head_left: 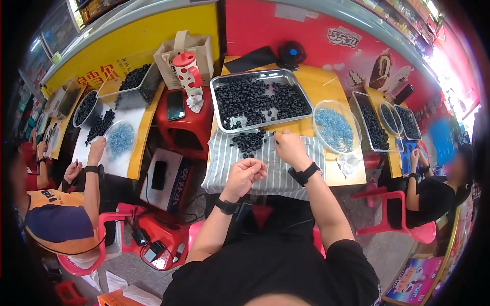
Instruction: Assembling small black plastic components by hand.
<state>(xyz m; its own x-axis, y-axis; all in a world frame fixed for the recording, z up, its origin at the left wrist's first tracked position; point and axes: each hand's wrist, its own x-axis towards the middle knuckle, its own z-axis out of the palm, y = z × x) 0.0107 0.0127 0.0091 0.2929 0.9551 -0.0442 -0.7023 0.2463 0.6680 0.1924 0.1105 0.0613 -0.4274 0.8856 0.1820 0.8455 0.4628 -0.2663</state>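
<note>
My left hand (246,176) is raised over the near part of a grey striped cloth (224,176), fingers curled in and thumb against them. Whatever it may pinch is too small to make out. Farther right, my right hand (291,149) is bent down to the cloth, its fingertips closed on a small black ring-shaped part. Left of those fingertips lies a loose pile of black ring-shaped parts (248,143). Behind the cloth, a metal tray (270,123) holds many more of them. To the right sits a round clear tub (359,133) with small pale-blue pieces (334,130).
A crumpled white wrapper (348,164) lies below the tub. Left of my table, a red stool (178,127) bears a phone (175,105), a dotted cup (187,71) and a bag. People work at side tables: one at left (64,214), one at right (434,199).
</note>
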